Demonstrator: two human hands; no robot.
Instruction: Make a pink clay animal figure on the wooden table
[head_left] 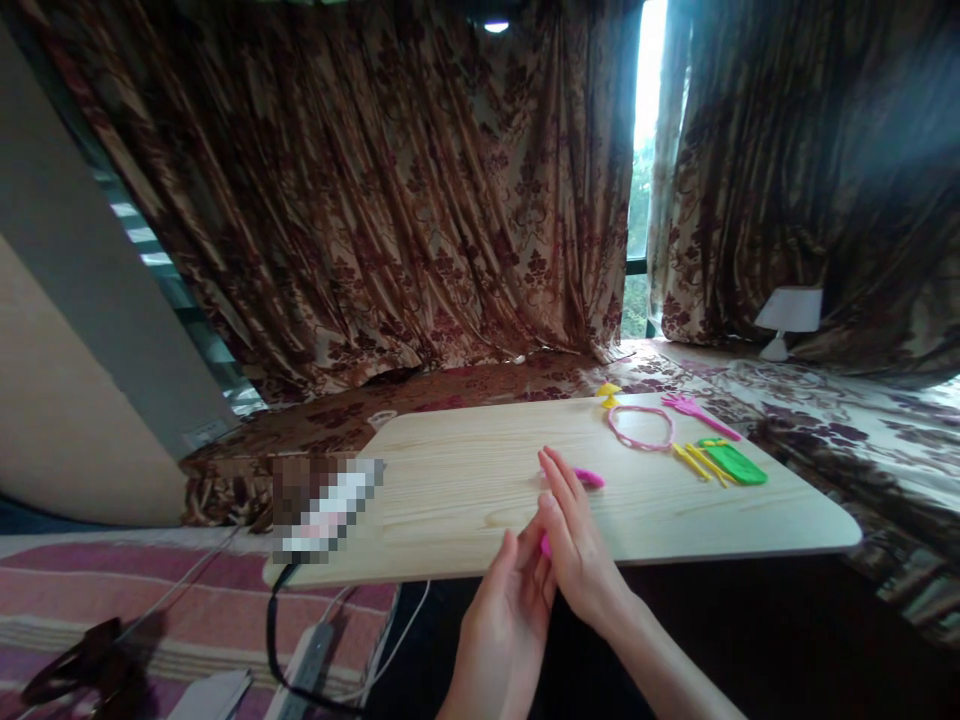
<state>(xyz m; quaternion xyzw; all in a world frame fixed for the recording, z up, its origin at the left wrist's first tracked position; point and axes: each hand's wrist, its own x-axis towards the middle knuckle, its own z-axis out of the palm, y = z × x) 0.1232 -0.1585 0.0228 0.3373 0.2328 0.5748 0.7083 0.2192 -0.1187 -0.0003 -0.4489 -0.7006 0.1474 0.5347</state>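
Observation:
Palm against palm, my left hand (506, 605) and my right hand (577, 545) meet over the front edge of the wooden table, fingers fairly straight. A bit of pink modelling clay (545, 546) shows between the palms; most of it is hidden. Just beyond my right fingers, a pink clay roll (590, 478) lies on the table, partly covered by the hand. Farther back lies a pink loop (640, 446) shaped like a ring.
On the table's (450, 470) right are yellow sticks (701, 463), a green tray (742, 468) and a pink hand-shaped tool (701, 415). A yellow piece (608, 395) stands at the back edge. A blurred-out device (330, 515) with a black cable (271, 640) occupies the left end.

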